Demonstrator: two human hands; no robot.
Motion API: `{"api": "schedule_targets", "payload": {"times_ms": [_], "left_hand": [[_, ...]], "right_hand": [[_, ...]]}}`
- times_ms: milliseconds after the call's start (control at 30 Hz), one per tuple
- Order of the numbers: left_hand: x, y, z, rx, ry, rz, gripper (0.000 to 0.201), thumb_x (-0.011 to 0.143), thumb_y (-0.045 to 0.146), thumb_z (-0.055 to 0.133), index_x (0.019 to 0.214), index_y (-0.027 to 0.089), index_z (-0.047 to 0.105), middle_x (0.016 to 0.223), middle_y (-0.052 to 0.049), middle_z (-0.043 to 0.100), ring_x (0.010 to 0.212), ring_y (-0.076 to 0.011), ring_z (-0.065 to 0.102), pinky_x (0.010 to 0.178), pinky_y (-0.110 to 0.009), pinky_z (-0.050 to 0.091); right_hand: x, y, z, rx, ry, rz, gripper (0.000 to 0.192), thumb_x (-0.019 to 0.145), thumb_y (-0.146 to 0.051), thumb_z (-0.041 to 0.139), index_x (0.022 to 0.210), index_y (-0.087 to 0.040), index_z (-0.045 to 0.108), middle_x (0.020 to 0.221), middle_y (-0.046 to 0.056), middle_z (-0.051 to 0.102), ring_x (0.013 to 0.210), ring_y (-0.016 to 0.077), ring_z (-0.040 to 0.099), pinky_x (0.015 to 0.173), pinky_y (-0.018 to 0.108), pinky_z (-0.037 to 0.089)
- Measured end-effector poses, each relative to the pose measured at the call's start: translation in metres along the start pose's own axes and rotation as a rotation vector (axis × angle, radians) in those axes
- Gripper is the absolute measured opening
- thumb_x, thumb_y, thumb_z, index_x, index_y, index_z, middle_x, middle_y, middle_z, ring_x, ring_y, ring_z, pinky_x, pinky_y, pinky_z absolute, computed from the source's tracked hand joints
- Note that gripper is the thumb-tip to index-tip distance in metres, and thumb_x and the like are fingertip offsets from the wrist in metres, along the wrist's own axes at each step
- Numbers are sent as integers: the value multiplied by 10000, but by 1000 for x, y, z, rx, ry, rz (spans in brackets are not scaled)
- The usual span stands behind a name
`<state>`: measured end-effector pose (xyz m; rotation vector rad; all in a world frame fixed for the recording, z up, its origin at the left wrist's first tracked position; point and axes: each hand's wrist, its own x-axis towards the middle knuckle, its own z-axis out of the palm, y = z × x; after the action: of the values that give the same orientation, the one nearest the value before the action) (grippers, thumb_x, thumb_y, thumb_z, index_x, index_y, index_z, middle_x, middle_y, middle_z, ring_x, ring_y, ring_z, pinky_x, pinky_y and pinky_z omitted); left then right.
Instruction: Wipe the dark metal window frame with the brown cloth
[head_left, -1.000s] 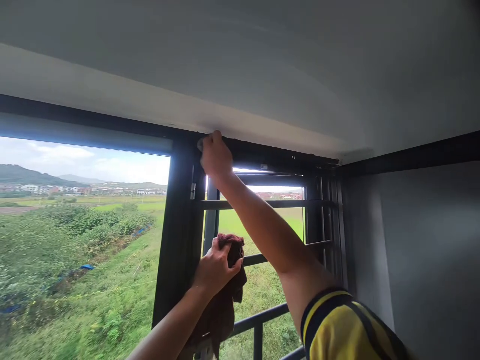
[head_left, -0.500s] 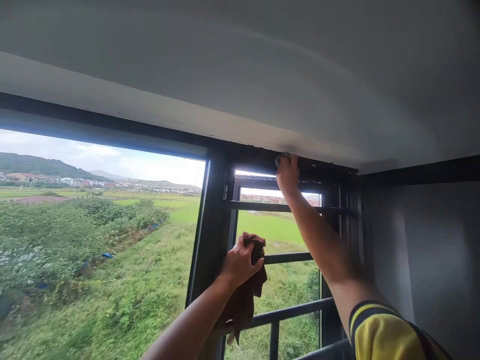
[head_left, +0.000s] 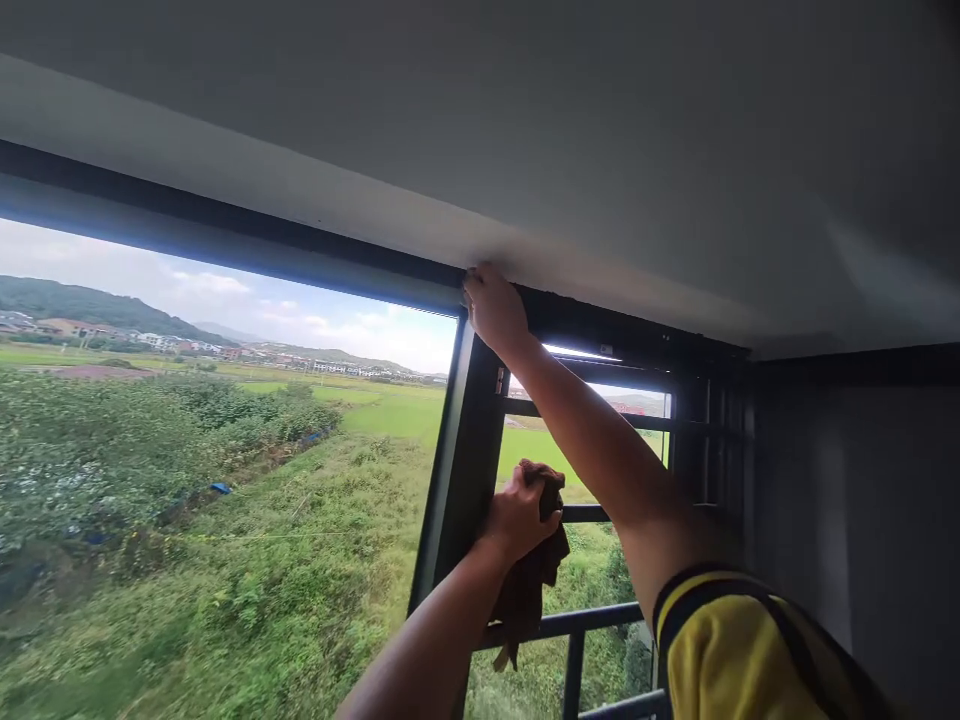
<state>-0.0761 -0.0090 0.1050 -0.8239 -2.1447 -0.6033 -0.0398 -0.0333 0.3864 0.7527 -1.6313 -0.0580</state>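
My right hand (head_left: 493, 308) reaches up and presses its fingers against the dark top rail (head_left: 630, 335) of the window frame, just where the vertical post (head_left: 461, 470) meets it under the ceiling. The fingertips are hidden, so I cannot see whether anything lies under them. Lower down, my left hand (head_left: 519, 515) is closed around a bunched brown cloth (head_left: 529, 590), resting beside the post; the cloth hangs below the fist. A yellow sleeve with dark stripes covers my right shoulder.
A large fixed glass pane (head_left: 225, 450) on the left looks out on green fields and distant houses. Dark horizontal guard bars (head_left: 577, 625) cross the opening to the right of the post. A grey wall (head_left: 862, 480) closes the right side under the pale ceiling (head_left: 525, 120).
My right hand slid right along the top rail, then back left to the post's top corner. The left hand kept its grip on the brown cloth. The view shifted to the left.
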Motion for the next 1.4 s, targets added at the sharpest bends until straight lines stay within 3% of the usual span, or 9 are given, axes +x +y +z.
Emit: {"api": "schedule_targets", "payload": {"times_ms": [167, 333, 533, 767, 833, 1033, 1133, 1300, 1400], "left_hand": [[1, 0, 2, -29, -46, -5, 501, 807, 416, 642, 1253, 203, 563, 1354, -183, 403, 1124, -343, 537, 940, -428, 469], [2, 0, 5, -28, -26, -2, 533, 801, 414, 649, 1274, 200, 531, 1369, -172, 394, 1150, -327, 519, 938, -408, 471], [2, 1, 7, -20, -25, -8, 468, 796, 416, 655, 1205, 201, 575, 1363, -161, 400, 1088, -315, 558, 917, -408, 480], [2, -1, 10, -23, 20, 9, 523, 785, 389, 671, 1261, 212, 545, 1362, -160, 397, 1128, -313, 532, 912, -395, 488], [2, -2, 10, -15, 21, 5, 500, 795, 386, 661, 1250, 207, 554, 1357, -166, 400, 1121, -313, 537, 908, -401, 490], [0, -5, 6, -11, -9, 61, 482, 812, 378, 663, 1260, 241, 548, 1311, -136, 436, 1130, -297, 538, 922, -393, 485], [-1, -6, 5, 0, -20, 78, 467, 813, 380, 669, 1241, 230, 560, 1322, -142, 429, 1152, -300, 528, 930, -396, 485], [-2, -8, 7, 37, -12, 82, 429, 820, 354, 656, 1199, 169, 579, 1355, -185, 404, 1195, -322, 501, 958, -409, 472], [-2, -8, 7, 50, 13, 94, 410, 812, 357, 664, 1170, 168, 592, 1371, -187, 392, 1196, -325, 504, 963, -409, 469]], "right_hand": [[5, 1, -2, -58, 67, 173, 220, 914, -146, 472, 768, -144, 638, 909, 83, 587, 878, 191, 549, 789, 289, 437], [20, -19, -2, -98, 42, 129, 200, 892, -154, 487, 812, -130, 669, 949, 78, 608, 854, 169, 550, 759, 267, 425], [13, 0, -16, -147, 45, 331, 192, 831, -126, 497, 772, -104, 679, 799, 82, 611, 811, 188, 579, 758, 279, 440], [25, -21, 3, -142, 121, 324, 119, 859, -139, 542, 835, -100, 652, 900, 101, 581, 824, 198, 592, 805, 322, 467], [18, -10, -1, -142, 136, 307, 133, 862, -133, 527, 821, -103, 650, 913, 100, 586, 826, 189, 587, 812, 318, 470], [-35, 58, -26, -40, 222, 304, 179, 860, -149, 496, 837, -134, 673, 924, 78, 612, 893, 184, 585, 856, 324, 475], [-56, 68, -13, 23, 325, 307, 149, 838, -185, 545, 894, -160, 680, 955, 69, 610, 895, 179, 590, 837, 320, 490], [-58, 52, 29, 116, 444, 291, 174, 883, -184, 507, 864, -194, 679, 991, 71, 588, 900, 146, 595, 800, 257, 502], [-65, 43, 33, 182, 426, 235, 192, 905, -181, 496, 891, -190, 686, 1020, 82, 588, 919, 144, 600, 804, 251, 506]]}}
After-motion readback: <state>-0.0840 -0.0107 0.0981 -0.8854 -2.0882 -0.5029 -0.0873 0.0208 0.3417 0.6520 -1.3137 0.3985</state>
